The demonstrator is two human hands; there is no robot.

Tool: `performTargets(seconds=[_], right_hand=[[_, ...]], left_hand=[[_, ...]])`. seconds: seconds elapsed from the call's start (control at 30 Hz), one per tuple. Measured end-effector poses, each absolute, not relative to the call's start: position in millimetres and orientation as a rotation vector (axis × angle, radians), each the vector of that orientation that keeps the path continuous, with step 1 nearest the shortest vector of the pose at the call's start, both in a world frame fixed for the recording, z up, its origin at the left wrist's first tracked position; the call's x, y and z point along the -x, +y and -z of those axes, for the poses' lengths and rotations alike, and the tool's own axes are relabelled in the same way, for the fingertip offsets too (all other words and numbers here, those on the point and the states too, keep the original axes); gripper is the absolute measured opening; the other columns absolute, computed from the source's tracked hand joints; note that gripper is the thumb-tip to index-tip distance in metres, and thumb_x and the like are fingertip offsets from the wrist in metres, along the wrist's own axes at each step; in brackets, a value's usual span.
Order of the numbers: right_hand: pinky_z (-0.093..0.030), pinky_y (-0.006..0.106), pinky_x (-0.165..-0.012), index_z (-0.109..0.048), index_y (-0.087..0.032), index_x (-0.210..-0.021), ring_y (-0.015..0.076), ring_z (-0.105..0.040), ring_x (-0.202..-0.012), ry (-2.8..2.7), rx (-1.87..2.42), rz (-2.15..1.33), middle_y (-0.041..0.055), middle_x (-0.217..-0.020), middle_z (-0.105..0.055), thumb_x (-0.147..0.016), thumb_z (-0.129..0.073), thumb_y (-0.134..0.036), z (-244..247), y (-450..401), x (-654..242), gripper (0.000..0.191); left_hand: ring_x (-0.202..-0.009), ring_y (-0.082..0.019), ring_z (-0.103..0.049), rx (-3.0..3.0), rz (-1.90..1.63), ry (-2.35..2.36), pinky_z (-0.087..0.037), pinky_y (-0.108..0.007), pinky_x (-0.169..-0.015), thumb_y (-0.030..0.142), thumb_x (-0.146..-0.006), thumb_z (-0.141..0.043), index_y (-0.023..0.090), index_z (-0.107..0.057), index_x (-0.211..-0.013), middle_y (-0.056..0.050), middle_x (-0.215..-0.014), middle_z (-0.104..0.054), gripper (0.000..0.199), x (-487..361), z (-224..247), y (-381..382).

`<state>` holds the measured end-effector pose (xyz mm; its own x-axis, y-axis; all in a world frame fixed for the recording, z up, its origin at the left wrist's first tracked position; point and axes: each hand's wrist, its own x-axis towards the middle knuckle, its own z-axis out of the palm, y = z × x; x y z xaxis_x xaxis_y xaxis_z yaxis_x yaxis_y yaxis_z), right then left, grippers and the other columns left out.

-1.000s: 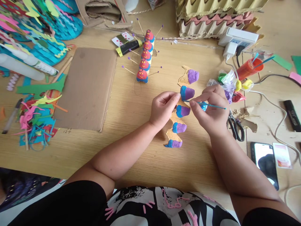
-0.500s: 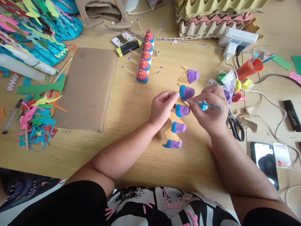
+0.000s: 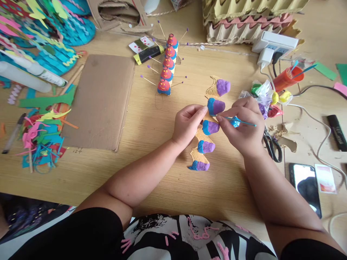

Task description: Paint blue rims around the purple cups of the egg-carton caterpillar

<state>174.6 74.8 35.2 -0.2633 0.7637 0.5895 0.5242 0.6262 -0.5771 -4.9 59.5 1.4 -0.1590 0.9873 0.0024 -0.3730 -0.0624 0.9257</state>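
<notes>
A strip cut from an egg carton [image 3: 202,136] lies lengthwise in front of me, its bumps capped with purple clay [image 3: 208,146]. Blue clay [image 3: 210,106] edges most of these caps; the farthest one is purple only. My left hand [image 3: 189,124] pinches the strip's left side near the second bump from the far end. In my right hand [image 3: 242,124] is a thin blue stick-like clay tool [image 3: 248,124], held like a pen. Its tip meets the strip beside the blue clay. A shiny blue lump [image 3: 235,122] shows by the right fingers; I cannot tell whether they hold it.
A red-and-blue caterpillar [image 3: 167,68] with stick legs stands farther back. Cardboard [image 3: 99,103] and paper scraps [image 3: 45,133] lie left. On the right are scissors [image 3: 271,144], a phone [image 3: 305,187], an orange cup [image 3: 288,78], bagged clay [image 3: 264,94] and a power strip [image 3: 275,45]. Egg trays [image 3: 249,21] are stacked behind.
Almost nothing differs. The far end of the strip has shifted very slightly to the right, while both hands keep their grips and places.
</notes>
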Motion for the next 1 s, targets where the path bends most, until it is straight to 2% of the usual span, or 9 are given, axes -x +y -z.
performTargets(seconds=[0.27,0.6,0.83,1.0], right_hand=[[-0.063,0.054,-0.087,-0.078,-0.029,-0.088,0.0285,-0.072,-0.095,-1.919,1.027,-0.347,0.0086,-0.096,-0.07,-0.093,-0.082,-0.053,-36.6,74.5,-174.8,0.024],[-0.061,0.058,-0.092,-0.08,-0.03,-0.091,0.0301,-0.073,-0.097,-1.966,0.959,-0.315,0.0061,-0.093,-0.069,-0.094,-0.082,-0.044,-36.2,76.3,-177.3,0.014],[-0.063,0.056,-0.093,-0.077,-0.029,-0.089,0.0303,-0.074,-0.101,-1.899,0.936,-0.342,0.0065,-0.094,-0.07,-0.096,-0.079,-0.045,-35.7,76.5,-178.7,0.017],[-0.062,0.056,-0.094,-0.078,-0.03,-0.091,0.0305,-0.073,-0.102,-1.922,0.966,-0.335,0.0068,-0.095,-0.071,-0.097,-0.078,-0.046,-36.2,75.8,-178.1,0.017]], left_hand=[[-0.061,-0.01,-0.057,-0.848,-1.509,1.012,-0.05,-0.023,-0.06,0.059,-0.082,-0.09,0.02,-0.071,-0.072,0.004,-0.062,-0.057,0.044,4.5,-7.0,59.7],[-0.06,-0.01,-0.057,-0.786,-1.506,1.036,-0.05,-0.024,-0.06,0.049,-0.087,-0.089,0.019,-0.07,-0.07,0.004,-0.06,-0.054,0.039,3.6,-11.4,60.2],[-0.055,-0.007,-0.052,-0.671,-1.486,0.992,-0.044,-0.022,-0.053,0.049,-0.086,-0.09,0.019,-0.07,-0.071,0.004,-0.063,-0.058,0.039,3.7,-13.1,60.7],[-0.056,-0.008,-0.055,-0.642,-1.462,1.0,-0.044,-0.022,-0.053,0.049,-0.087,-0.089,0.02,-0.069,-0.072,0.003,-0.064,-0.06,0.039,3.2,-13.9,59.5]])
